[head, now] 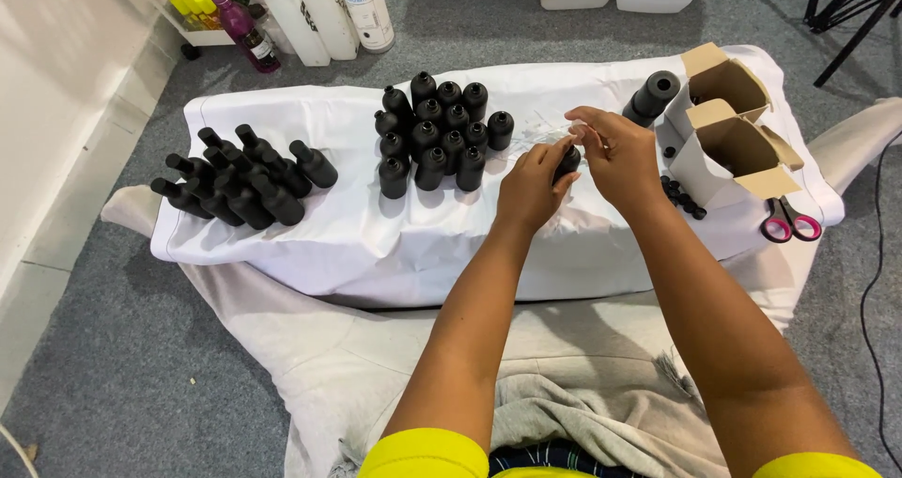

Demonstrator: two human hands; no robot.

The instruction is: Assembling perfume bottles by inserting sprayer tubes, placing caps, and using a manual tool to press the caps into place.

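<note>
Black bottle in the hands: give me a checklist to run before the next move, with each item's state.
1. Left hand grips the black bottle: ok.
2. Right hand pinches something thin and clear at the bottle's top: ok; what it is, cannot tell.
3. Bottle's mouth open or capped: cannot tell, fingers hide it.
4. Upright black bottles stand apart from the hands: ok.
5. Lying black bottles rest on the white cloth: ok.
6. Scissors lie clear of both hands: ok.

Black bottle [567, 163] mostly hidden between hands; clear wrap blurred.
</note>
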